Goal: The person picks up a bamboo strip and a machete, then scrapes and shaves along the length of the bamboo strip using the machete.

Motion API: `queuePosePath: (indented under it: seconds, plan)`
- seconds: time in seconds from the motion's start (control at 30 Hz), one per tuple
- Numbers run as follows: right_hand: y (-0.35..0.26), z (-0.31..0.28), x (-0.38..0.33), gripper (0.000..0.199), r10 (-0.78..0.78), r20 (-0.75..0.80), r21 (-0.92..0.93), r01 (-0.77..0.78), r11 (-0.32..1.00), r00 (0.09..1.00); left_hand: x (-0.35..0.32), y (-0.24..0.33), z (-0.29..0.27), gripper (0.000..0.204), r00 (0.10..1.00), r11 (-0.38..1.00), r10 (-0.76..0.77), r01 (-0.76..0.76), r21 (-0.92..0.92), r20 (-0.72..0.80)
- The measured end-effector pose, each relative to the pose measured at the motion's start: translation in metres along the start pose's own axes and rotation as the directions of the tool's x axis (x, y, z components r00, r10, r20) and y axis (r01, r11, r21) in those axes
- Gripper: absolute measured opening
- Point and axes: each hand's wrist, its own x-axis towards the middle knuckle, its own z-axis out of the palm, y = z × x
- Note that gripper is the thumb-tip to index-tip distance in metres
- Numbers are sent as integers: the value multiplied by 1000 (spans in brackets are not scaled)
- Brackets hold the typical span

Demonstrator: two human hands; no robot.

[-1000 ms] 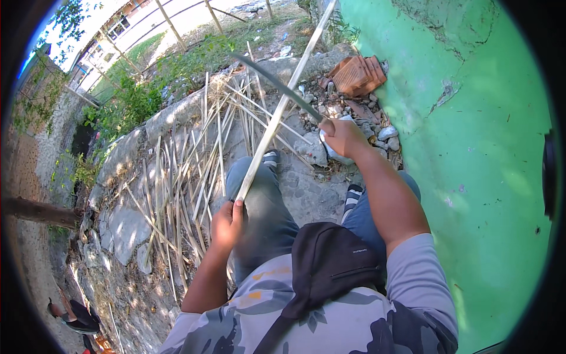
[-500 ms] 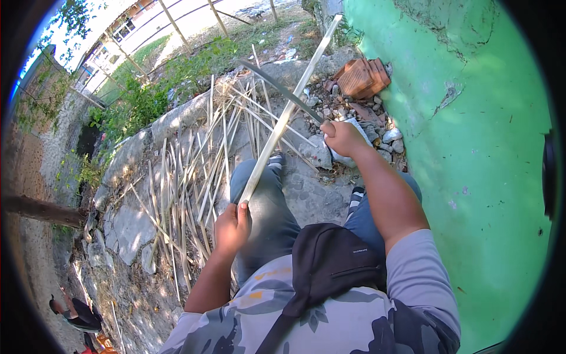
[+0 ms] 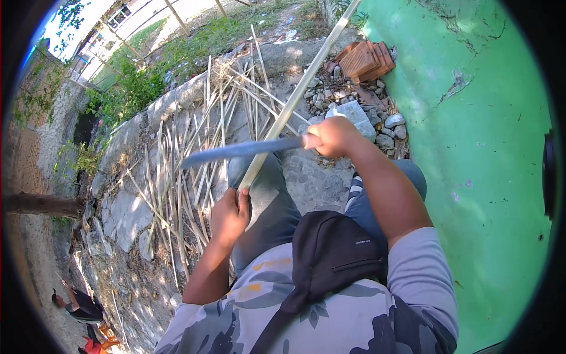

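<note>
My left hand (image 3: 230, 217) is closed round the near end of a long pale bamboo strip (image 3: 293, 97), which slants up and away to the right past the top edge. In my right hand (image 3: 335, 135) is the handle of a machete (image 3: 242, 150), its long blade slightly blurred and pointing left. The blade crosses over the strip a short way above my left hand; whether it touches cannot be made out. My left knee lies beneath the strip's near part.
Many loose strips (image 3: 171, 183) lie piled on the stone ground to the left. Ahead right are rubble (image 3: 386, 127) and stacked terracotta tiles (image 3: 367, 61). A green wall (image 3: 483, 194) stands close on my right. Another person (image 3: 82, 304) is far off at lower left.
My right hand has drawn the machete nearer to me along the strip, and the blade has swung from pointing up-left to pointing left. The left hand keeps its hold, slightly higher.
</note>
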Motion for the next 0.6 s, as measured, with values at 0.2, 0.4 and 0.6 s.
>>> queuePosePath:
  seconds: [0.2, 0.4, 0.6]
  plan:
    - [50, 19, -1, 25, 307, -190, 339, -230, 912, 933, 2, 4, -1, 48, 1000, 998, -4, 3, 71, 13]
    - [-47, -13, -14, 27, 35, 104, -68, -28, 997, 994, -12, 6, -12, 52, 998, 1000, -6, 6, -1, 57]
    - [37, -14, -30, 24, 392, -2, 184, -385, 904, 920, -34, -3, -24, 55, 963, 980, -139, 167, -105, 229]
